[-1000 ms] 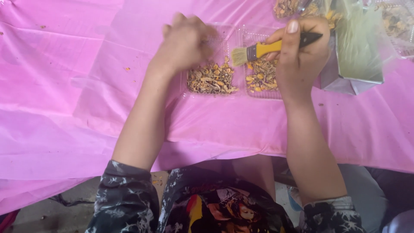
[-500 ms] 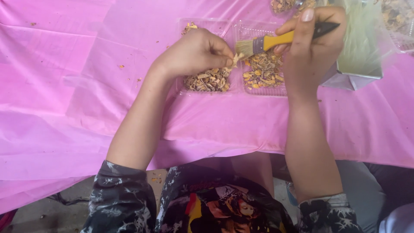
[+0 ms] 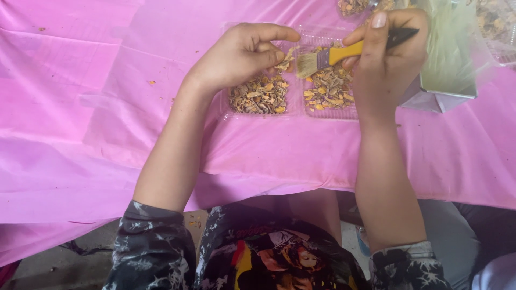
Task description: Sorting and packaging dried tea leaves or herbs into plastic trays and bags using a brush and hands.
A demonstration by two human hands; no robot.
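Tablecloth (image 3: 107, 134): thin pink plastic sheet, slightly glossy, creased. On it, clear glossy plastic tray (image 3: 293, 110) (dry, rough flakes inside). Brush (image 3: 344, 53): smooth yellow handle, pale bristles.

A pink plastic cloth (image 3: 97, 134) is spread over the table, creased and dotted with small crumbs (image 3: 152, 82). A translucent green bag (image 3: 449, 53) is set at the upper right, beside another clear container (image 3: 497, 27) of dried pieces.

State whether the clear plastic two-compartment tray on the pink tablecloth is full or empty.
Partly full: both compartments of the clear plastic tray hold brown and yellow dried pieces below the rim.
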